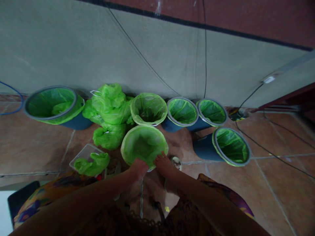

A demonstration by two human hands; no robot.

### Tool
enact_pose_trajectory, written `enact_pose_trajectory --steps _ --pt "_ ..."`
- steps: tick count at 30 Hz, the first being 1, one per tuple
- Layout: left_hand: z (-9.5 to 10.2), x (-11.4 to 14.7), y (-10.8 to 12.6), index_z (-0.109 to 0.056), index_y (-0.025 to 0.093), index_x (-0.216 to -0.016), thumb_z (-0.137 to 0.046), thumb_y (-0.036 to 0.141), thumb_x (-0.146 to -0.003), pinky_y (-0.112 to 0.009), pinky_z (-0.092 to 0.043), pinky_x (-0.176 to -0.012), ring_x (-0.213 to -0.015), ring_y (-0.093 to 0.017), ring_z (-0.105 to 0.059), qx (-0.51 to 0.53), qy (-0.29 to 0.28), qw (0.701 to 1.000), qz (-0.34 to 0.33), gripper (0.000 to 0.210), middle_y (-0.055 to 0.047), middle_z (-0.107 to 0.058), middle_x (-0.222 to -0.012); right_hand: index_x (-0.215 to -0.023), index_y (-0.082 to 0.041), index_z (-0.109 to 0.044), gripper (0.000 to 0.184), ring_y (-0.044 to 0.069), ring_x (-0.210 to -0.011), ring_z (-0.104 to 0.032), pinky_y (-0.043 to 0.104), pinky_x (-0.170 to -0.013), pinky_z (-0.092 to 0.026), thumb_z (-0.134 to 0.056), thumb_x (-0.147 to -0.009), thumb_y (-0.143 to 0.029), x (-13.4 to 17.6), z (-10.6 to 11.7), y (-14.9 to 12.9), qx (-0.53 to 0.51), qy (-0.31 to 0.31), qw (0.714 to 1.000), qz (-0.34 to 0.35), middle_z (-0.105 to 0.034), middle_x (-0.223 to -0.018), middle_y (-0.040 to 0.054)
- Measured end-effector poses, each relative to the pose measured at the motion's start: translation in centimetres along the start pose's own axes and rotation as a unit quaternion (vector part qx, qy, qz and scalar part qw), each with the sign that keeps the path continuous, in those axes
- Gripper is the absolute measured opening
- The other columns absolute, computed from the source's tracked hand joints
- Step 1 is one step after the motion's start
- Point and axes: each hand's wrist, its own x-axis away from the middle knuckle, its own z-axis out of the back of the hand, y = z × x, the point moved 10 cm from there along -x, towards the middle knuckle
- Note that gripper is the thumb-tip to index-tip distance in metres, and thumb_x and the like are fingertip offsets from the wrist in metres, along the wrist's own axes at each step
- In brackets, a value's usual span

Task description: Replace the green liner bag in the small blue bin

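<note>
Gripping the near edge of the closest bin [144,139], my right hand [163,162] hooks over it; my left hand [140,166] meets it too, but those fingers are hidden, so I can't tell their hold. The cup [176,162] just beside my right and the tray [78,154] at left narrow my side room. The green liner [140,152] already wraps this rim; I see no grey ring there. Behind, the rear bin [148,109] looks alike, while four ringed bins [182,112] seem finished. The wall [81,52] limits reach beyond.
</note>
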Motion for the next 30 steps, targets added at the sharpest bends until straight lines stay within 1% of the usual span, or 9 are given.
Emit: enact_pose_trajectory --steps 3,5,7,10,14,18,23,26,30 --pt "0.3 0.8 -0.9 -0.075 0.010 -0.085 -0.057 0.007 -0.083 -0.044 -0.045 -0.089 -0.081 -0.024 -0.064 -0.018 -0.025 0.999 0.020 0.018 -0.013 -0.074 -0.084 -0.102 -0.014 -0.071 0.026 0.026 -0.105 -0.062 0.055 -0.120 -0.024 -0.048 -0.092 -0.009 0.4 -0.7 -0.2 -0.002 -0.016 1.000 0.002 -0.071 -0.100 0.0114" --pt "1.1 1.6 -1.7 -0.075 0.009 -0.089 -0.055 0.006 -0.086 -0.049 -0.039 -0.101 -0.085 -0.023 -0.063 -0.031 -0.031 0.999 0.032 0.020 -0.013 -0.074 -0.087 -0.111 -0.013 -0.070 0.028 0.028 -0.110 -0.061 0.057 -0.119 -0.024 -0.053 -0.088 -0.010 0.8 -0.5 -0.6 -0.021 -0.016 1.000 0.012 -0.070 -0.108 0.0133" --pt "2.5 2.3 -2.8 -0.074 0.008 -0.090 -0.052 0.004 -0.088 -0.054 -0.031 -0.108 -0.091 -0.025 -0.062 -0.042 -0.028 0.997 0.057 0.023 -0.014 -0.074 -0.091 -0.124 -0.014 -0.065 0.042 0.030 -0.120 -0.056 0.057 -0.118 -0.025 -0.060 -0.083 -0.011 1.2 0.4 -0.8 -0.050 -0.006 0.999 0.022 -0.067 -0.121 0.0152" --pt "4.8 3.1 -4.0 -0.073 0.006 -0.091 -0.055 0.005 -0.087 -0.058 -0.027 -0.110 -0.102 -0.029 -0.061 -0.048 -0.030 0.993 0.102 0.018 -0.018 -0.073 -0.098 -0.136 -0.017 -0.058 0.055 0.028 -0.128 -0.052 0.052 -0.118 -0.027 -0.061 -0.081 -0.012 1.5 2.1 0.1 -0.091 0.011 0.996 0.007 -0.062 -0.133 0.0137" --pt "6.5 2.6 -2.3 -0.071 0.005 -0.104 -0.052 0.006 -0.087 -0.052 -0.040 -0.100 -0.101 -0.031 -0.063 -0.012 -0.018 0.996 0.091 0.026 -0.019 -0.071 -0.105 -0.116 -0.017 -0.070 0.035 0.024 -0.111 -0.059 0.041 -0.107 -0.038 -0.052 -0.087 -0.009 1.4 3.9 2.5 -0.091 0.010 0.995 -0.045 -0.069 -0.116 0.0107" --pt "4.2 1.4 0.3 -0.072 0.009 -0.106 -0.051 0.017 -0.092 -0.039 -0.049 -0.082 -0.093 -0.027 -0.067 0.028 -0.030 0.998 0.046 0.025 -0.015 -0.073 -0.102 -0.102 -0.017 -0.074 0.029 0.023 -0.102 -0.061 0.036 -0.098 -0.043 -0.049 -0.089 -0.008 1.0 3.9 2.2 -0.072 -0.001 0.997 -0.032 -0.071 -0.102 0.0095" --pt "0.8 0.5 0.8 -0.074 0.011 -0.094 -0.051 0.010 -0.090 -0.037 -0.048 -0.078 -0.087 -0.025 -0.066 0.016 -0.044 0.999 0.025 0.023 -0.014 -0.074 -0.090 -0.104 -0.018 -0.073 0.031 0.022 -0.107 -0.060 0.040 -0.109 -0.037 -0.047 -0.091 -0.007 1.2 1.4 0.8 -0.053 -0.040 0.998 -0.014 -0.071 -0.105 0.0093" --pt "0.7 0.5 0.6 -0.075 0.011 -0.092 -0.054 0.007 -0.087 -0.039 -0.047 -0.081 -0.087 -0.026 -0.066 0.009 -0.049 0.998 0.026 0.022 -0.015 -0.075 -0.090 -0.107 -0.018 -0.072 0.031 0.023 -0.109 -0.061 0.045 -0.117 -0.029 -0.047 -0.093 -0.009 1.3 0.2 0.8 -0.037 -0.042 0.998 -0.016 -0.071 -0.110 0.0094" --pt "1.7 1.0 0.0 -0.076 0.009 -0.088 -0.057 0.007 -0.085 -0.050 -0.043 -0.094 -0.085 -0.028 -0.068 0.006 -0.055 0.998 0.028 0.020 -0.016 -0.075 -0.087 -0.100 -0.015 -0.073 0.028 0.024 -0.102 -0.064 0.049 -0.119 -0.026 -0.047 -0.092 -0.007 1.3 -1.2 1.1 0.001 -0.068 0.998 -0.019 -0.072 -0.102 0.0108"
